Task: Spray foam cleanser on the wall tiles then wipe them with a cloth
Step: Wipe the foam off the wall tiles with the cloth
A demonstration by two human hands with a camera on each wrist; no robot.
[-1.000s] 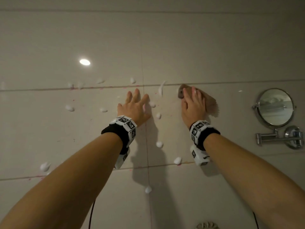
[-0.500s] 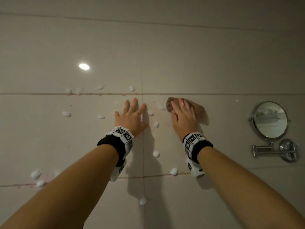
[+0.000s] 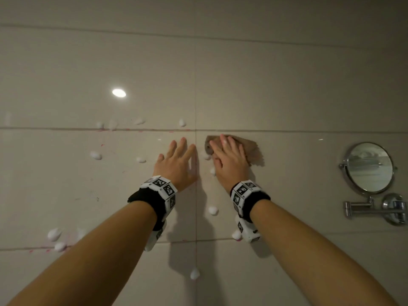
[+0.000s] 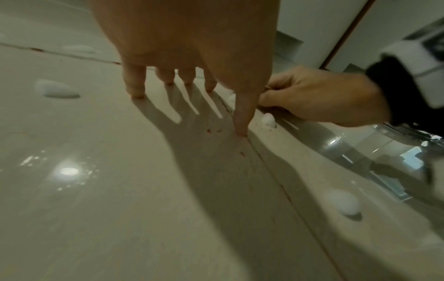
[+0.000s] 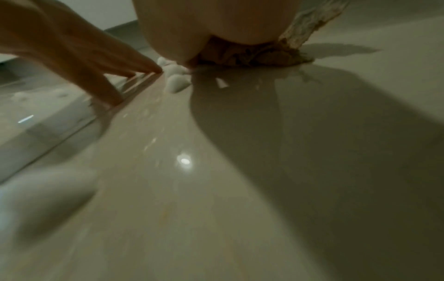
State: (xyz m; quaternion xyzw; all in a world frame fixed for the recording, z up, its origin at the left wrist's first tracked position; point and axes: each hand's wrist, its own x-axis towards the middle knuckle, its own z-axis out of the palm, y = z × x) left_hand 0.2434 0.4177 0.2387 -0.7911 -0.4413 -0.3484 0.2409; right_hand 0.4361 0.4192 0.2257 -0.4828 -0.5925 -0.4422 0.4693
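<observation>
Brown cloth lies under the flat right hand; the left hand braces, fingers spread. Foam blobs may drip unwiped.

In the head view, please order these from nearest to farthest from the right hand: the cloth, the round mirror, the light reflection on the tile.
1. cloth, under the right hand
2. light reflection, upper left
3. round mirror, far right

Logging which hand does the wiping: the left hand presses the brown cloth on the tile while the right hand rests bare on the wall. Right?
Swapped. In the head view the right hand presses the brown cloth; the left hand rests bare on the wall.
</observation>
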